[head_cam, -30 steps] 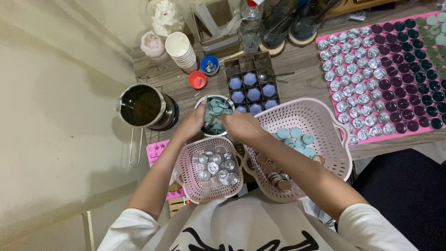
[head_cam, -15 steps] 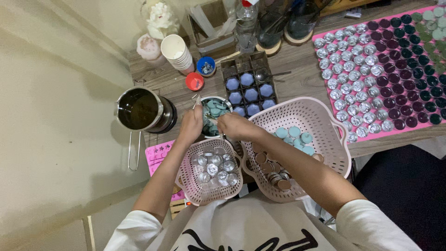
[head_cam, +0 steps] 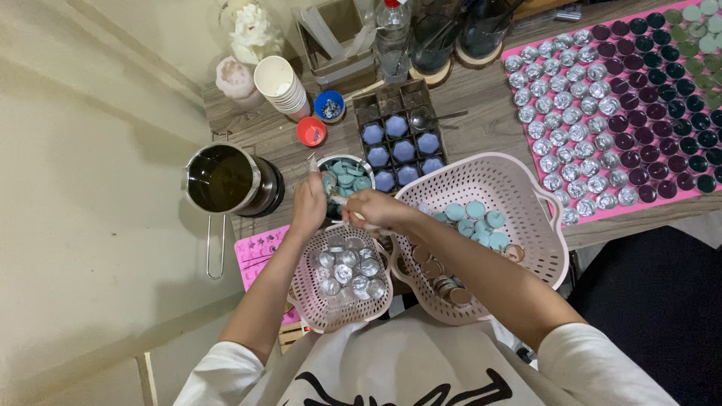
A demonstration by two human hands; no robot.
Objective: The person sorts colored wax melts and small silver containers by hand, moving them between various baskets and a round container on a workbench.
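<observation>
The left hand (head_cam: pixel 308 204) steadied the bowl (head_cam: pixel 342 180) of teal discs, fingers curled on its rim. The right hand (head_cam: pixel 374 210) pinched a thin stick above the small basket (head_cam: pixel 342 277) of foil cups. Recommended practice: brace the bowl firmly and lift gently.

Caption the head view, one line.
Both hands, left and right, meet at bowl of teal discs above small pink basket.

Wooden table (head_cam: pixel 481 128): steel pot (head_cam: pixel 223 179), dark mould tray (head_cam: pixel 402 135), pink mat (head_cam: pixel 617 113), paper cups (head_cam: pixel 280 83).
</observation>
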